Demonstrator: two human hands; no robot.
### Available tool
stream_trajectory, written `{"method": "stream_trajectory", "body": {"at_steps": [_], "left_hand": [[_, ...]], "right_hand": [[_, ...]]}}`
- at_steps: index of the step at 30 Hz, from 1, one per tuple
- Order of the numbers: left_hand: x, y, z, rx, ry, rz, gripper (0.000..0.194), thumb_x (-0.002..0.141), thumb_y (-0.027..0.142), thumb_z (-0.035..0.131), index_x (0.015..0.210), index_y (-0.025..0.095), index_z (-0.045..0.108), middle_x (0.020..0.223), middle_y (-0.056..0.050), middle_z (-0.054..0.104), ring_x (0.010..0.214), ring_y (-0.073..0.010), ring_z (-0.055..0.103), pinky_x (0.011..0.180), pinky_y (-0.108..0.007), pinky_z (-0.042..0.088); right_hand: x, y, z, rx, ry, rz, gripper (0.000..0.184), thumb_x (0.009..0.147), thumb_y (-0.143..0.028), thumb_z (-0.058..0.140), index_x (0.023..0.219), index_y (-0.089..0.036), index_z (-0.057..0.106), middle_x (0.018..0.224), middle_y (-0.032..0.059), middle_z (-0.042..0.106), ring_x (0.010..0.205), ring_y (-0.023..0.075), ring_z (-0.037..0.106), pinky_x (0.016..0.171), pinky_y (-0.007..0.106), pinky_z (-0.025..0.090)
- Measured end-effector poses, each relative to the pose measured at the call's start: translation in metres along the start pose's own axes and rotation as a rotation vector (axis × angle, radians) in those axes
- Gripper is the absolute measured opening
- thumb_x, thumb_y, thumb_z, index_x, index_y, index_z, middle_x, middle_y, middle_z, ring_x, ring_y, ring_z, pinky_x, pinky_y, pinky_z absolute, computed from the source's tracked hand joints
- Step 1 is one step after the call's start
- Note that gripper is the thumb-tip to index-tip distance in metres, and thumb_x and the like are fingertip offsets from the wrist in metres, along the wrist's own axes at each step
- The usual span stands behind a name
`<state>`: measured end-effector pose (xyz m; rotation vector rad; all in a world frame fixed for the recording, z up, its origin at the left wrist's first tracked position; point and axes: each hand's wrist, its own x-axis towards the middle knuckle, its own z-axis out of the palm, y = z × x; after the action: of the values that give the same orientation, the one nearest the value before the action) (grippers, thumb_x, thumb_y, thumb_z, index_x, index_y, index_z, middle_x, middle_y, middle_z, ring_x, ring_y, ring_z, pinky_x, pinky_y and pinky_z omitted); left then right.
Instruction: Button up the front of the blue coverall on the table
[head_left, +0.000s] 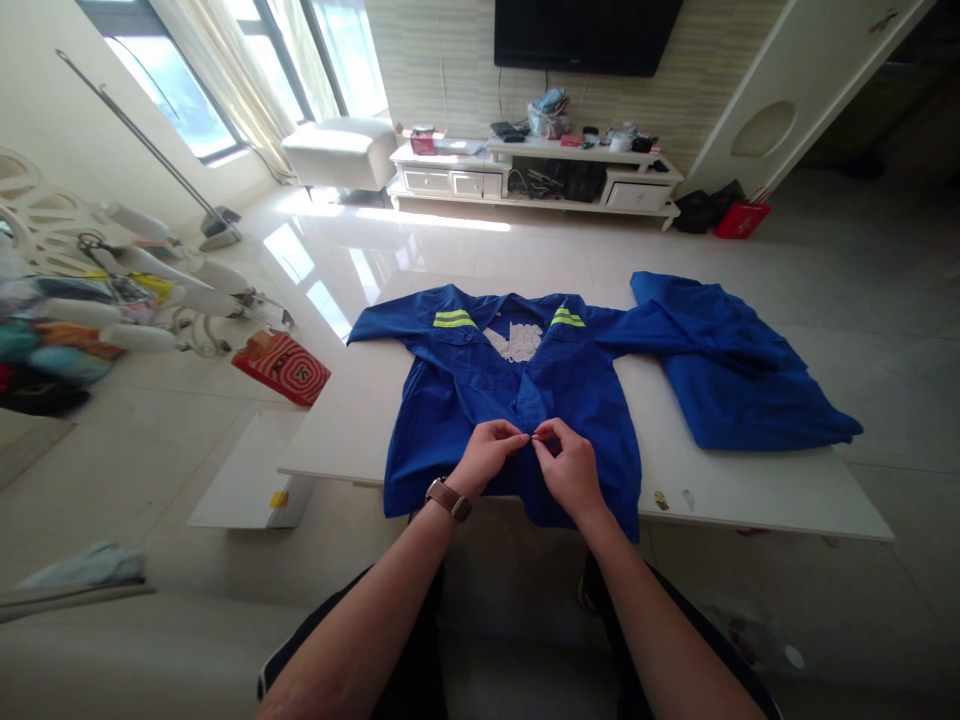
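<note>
A blue work jacket (pixel 442 400) with yellow-and-grey reflective strips on its shoulders lies front side up, its collar away from me. Its lower hem hangs over the near edge of the white table (pixel 345 430). Both hands meet at the middle of the jacket's front, fingertips almost touching. My left hand (pixel 484 455), with a brown-strapped watch on the wrist, is closed in a pinch on the front edge. My right hand (pixel 568 468) pinches the cloth just beside it. A small dark spot shows between the fingertips; I cannot make out what it is.
Folded blue cloth (pixel 742 370) lies on the table's right part, under the jacket's sleeve. Two small stickers (pixel 661 500) mark the near right edge. A red patterned bag (pixel 283 367) stands left of the table. Beyond are a white TV cabinet (pixel 450 180) and a stool (pixel 341 155).
</note>
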<state>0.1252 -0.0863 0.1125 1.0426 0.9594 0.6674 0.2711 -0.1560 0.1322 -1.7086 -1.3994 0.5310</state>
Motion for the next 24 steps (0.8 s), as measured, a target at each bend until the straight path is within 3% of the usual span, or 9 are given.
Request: {"method": "stream_trajectory", "body": {"at_steps": [6, 10, 17, 24], "left_hand": [[-0.003, 0.005, 0.001, -0.087, -0.022, -0.034, 0.038, 0.064, 0.039, 0.089, 0.080, 0.016, 0.063, 0.072, 0.000, 0.068, 0.069, -0.0118, 0.062, 0.070, -0.025, 0.048], [-0.004, 0.007, 0.002, -0.088, -0.052, -0.014, 0.041, 0.064, 0.032, 0.089, 0.086, 0.018, 0.057, 0.072, 0.002, 0.067, 0.065, -0.0093, 0.058, 0.064, -0.022, 0.043], [-0.005, 0.008, 0.007, -0.027, -0.082, 0.070, 0.036, 0.066, 0.026, 0.084, 0.088, 0.016, 0.058, 0.078, 0.002, 0.065, 0.067, -0.0078, 0.057, 0.064, -0.020, 0.040], [-0.005, 0.002, 0.010, 0.172, -0.096, 0.161, 0.030, 0.067, 0.010, 0.071, 0.094, 0.015, 0.060, 0.077, 0.005, 0.059, 0.054, -0.0041, 0.041, 0.051, -0.019, 0.028]], "right_hand": [[0.001, 0.000, -0.002, 0.157, 0.054, 0.122, 0.010, 0.084, -0.031, 0.067, 0.087, -0.022, 0.066, 0.086, 0.0050, 0.073, 0.079, 0.0209, 0.069, 0.065, 0.029, 0.052], [0.005, 0.007, -0.001, 0.354, 0.055, 0.258, 0.024, 0.073, -0.036, 0.075, 0.088, -0.020, 0.063, 0.081, 0.0053, 0.070, 0.076, 0.0217, 0.067, 0.061, 0.030, 0.053], [0.007, 0.008, 0.001, 0.634, 0.065, 0.481, 0.038, 0.060, -0.038, 0.081, 0.086, -0.020, 0.060, 0.076, -0.0006, 0.065, 0.070, 0.0165, 0.063, 0.052, 0.024, 0.053], [0.008, 0.005, 0.001, 0.723, -0.005, 0.642, 0.039, 0.053, -0.034, 0.079, 0.081, -0.019, 0.057, 0.070, -0.0031, 0.061, 0.067, 0.0155, 0.061, 0.051, 0.023, 0.051]]}}
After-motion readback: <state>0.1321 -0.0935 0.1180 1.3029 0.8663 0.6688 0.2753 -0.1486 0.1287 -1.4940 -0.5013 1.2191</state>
